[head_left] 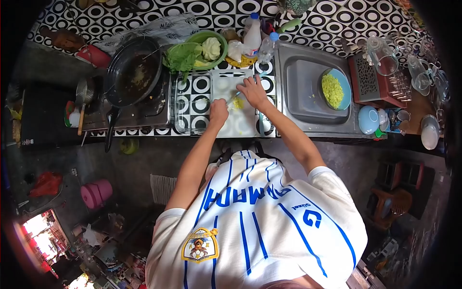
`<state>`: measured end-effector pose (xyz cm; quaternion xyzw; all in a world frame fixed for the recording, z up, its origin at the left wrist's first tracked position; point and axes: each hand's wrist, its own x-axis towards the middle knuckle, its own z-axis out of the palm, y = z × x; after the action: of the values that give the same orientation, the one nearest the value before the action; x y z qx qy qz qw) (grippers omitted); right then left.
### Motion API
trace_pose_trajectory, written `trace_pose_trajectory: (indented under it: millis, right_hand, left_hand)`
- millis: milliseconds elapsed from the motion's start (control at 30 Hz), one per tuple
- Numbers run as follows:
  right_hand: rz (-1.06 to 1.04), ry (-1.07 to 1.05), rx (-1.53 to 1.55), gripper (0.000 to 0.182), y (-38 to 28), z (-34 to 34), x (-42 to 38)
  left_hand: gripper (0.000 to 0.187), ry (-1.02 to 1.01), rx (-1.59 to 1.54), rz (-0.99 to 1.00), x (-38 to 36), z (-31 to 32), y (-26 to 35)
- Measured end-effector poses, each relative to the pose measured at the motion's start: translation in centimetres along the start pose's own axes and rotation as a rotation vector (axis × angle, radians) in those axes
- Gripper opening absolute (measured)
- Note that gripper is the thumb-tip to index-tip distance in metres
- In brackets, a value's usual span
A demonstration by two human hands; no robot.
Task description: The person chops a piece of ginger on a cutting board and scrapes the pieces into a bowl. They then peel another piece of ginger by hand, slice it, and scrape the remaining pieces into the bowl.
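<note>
A pale cutting board [246, 126] lies on the patterned counter, with small yellow-green chopped bits [237, 103] near its middle. My left hand [219, 112] is closed at the board's left side, around what looks like a knife [233, 99]; its thin blade slants up toward my other hand. My right hand [253, 92] is over the board's upper right part, fingers apart, with the fingertips by the blade's far end. Whether they touch it is too small to tell. To the right, a blue bowl [345, 95] of chopped yellow-green food [332, 90] sits in the sink.
Left are a black wok [135, 72] on the stove and a glass tray [193, 126]. Behind the board stand a green basin [223, 59] with leafy vegetables [180, 59] and bottles [252, 38]. The sink [284, 120] is right, beside a brown rack [375, 84] and glassware [382, 58].
</note>
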<state>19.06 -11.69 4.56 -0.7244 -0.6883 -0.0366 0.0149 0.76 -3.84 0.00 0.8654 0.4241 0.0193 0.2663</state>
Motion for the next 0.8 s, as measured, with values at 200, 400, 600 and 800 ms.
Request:
trace_pose_trajectory:
  millis: [200,400,600,800]
  right_hand:
    - [-0.025,-0.048,-0.015,0.033,0.6,1.7,1.4]
    - [-0.053,-0.064,-0.094,0.034,0.4,1.6,2.2]
    - [-0.048,-0.144,-0.190,0.032,0.0,1.5,2.7]
    - [-0.033,-0.216,-0.147,0.034,0.7,3.0,3.7]
  left_hand:
    - [0.010,0.028,0.006,-0.025,-0.3,-0.8,0.7]
    - [0.008,0.044,-0.030,-0.001,-0.2,-0.6,0.6]
    - [0.012,0.024,0.013,0.009,0.2,0.4,-0.2]
    - [0.016,0.071,-0.034,0.030,0.1,0.0,-0.2]
